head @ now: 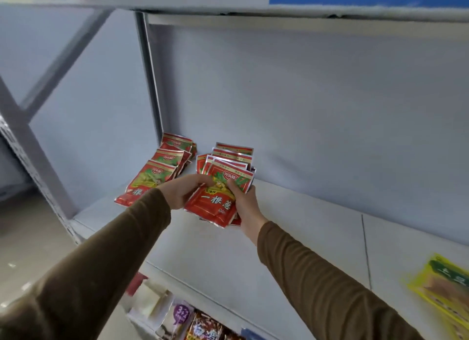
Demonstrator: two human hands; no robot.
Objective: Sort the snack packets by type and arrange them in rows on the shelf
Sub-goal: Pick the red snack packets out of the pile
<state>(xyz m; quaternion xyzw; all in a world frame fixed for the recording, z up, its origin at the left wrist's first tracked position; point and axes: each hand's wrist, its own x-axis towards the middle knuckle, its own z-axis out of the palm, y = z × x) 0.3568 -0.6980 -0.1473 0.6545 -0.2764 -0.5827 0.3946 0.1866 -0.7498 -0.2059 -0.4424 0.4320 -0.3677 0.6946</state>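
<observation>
Both hands hold one stack of red snack packets (pixel 215 202) above the white shelf (pixel 291 233). My left hand (pixel 184 190) grips the stack's left edge, and my right hand (pixel 245 200) grips its right edge with the thumb on top. Behind the held stack, more red packets (pixel 232 153) of the same kind stand fanned against the back wall. To the left, a row of the same red packets (pixel 157 173) leans in the shelf's back left corner. A yellow-green packet (pixel 444 286) lies at the right edge of the shelf.
A grey metal upright (pixel 149 81) and a diagonal brace (pixel 30 147) frame the shelf's left side. Another shelf board (pixel 228 7) runs overhead. Mixed packets (pixel 193 324) sit on the lower shelf, below the front edge.
</observation>
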